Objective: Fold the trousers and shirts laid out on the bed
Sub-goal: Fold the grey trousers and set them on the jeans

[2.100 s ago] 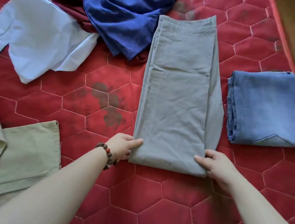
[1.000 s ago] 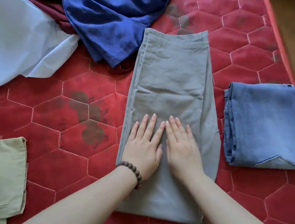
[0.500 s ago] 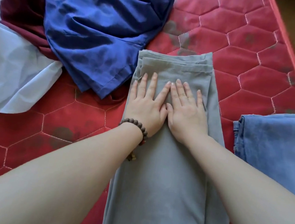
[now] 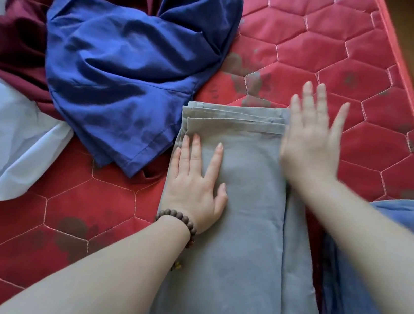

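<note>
Red quilted bed, cloth in grey, blue, maroon and white

The bed [image 4: 323,42] is red, stitched in pale hexagons with dark blotches here and there. The folded trousers [image 4: 243,215] are plain grey. A royal-blue shirt [image 4: 123,65] lies on a dark maroon garment [image 4: 18,37], beside a white shirt [image 4: 3,141]. The jeans [image 4: 366,299] are faded denim blue. The bracelet [image 4: 181,219] has brown beads.

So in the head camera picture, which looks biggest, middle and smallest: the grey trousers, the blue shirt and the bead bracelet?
1. Grey trousers and blue shirt: look about equally big; the trousers lie nearer and run off the picture, so unsure.
2. Bead bracelet: clearly smallest.
</note>
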`<state>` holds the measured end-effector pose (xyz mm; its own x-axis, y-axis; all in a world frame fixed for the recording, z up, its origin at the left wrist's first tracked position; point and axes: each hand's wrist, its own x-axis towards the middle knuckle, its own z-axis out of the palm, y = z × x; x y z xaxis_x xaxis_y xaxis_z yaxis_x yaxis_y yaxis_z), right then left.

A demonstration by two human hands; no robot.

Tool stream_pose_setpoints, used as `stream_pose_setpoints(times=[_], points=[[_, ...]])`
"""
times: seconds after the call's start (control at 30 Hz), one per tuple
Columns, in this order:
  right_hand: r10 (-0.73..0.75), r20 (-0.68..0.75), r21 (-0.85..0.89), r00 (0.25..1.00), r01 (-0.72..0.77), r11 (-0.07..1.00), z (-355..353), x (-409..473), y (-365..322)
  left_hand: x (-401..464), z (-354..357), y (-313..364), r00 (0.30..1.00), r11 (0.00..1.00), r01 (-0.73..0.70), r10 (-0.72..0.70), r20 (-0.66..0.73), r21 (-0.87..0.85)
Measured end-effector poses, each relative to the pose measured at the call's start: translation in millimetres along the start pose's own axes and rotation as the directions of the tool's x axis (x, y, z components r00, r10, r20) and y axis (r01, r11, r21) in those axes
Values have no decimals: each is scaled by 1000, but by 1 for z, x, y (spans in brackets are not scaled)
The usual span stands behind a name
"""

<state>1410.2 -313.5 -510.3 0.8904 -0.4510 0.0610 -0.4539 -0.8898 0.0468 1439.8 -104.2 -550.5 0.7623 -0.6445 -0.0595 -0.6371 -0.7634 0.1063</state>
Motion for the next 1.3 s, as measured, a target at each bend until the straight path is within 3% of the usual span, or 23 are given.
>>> stream_pose_setpoints(times=[0.07,0.1,0.2,0.47,0.63,0.73,0.8,0.87,0.93,1.03,1.13,1.3], points=[[-139,-99,70,985,146,987,2,-34,-34,0,-1,0,1000,1000,0,0,26,4],[-160,-30,99,987,162,982,6,-50,-46,0,-2,0,999,1000,-5,5,34,9],[-66,149,151,987,43,988,25,-71,-50,-1,-1,-1,999,1000,-29,29,42,4],[-48,91,141,995,34,989,36,-69,-50,17,-5,6,998,998,39,-37,43,-50],[-50,34,135,998,45,990,41,-69,-49,80,-13,-28,995,998,-45,41,87,37],[-53,14,140,998,51,989,40,-68,-50,95,-22,-32,994,998,35,-40,101,49],[-43,39,131,998,38,991,39,-67,-51,80,-29,-14,998,995,65,-65,1,70],[-33,110,98,993,22,995,38,-67,-50,41,-32,10,996,998,5,-11,-87,-65],[-40,175,39,984,33,999,37,-67,-50,-21,-23,27,994,983,-105,109,23,-152],[-4,203,-3,979,5,1000,33,-65,-55,-96,-4,24,963,993,-116,115,242,-10],[28,190,14,981,-31,999,25,-93,-63,-113,2,15,967,992,-117,106,232,37],[-90,204,24,975,87,996,22,-208,-49,-139,5,3,956,978,-200,182,229,58]])
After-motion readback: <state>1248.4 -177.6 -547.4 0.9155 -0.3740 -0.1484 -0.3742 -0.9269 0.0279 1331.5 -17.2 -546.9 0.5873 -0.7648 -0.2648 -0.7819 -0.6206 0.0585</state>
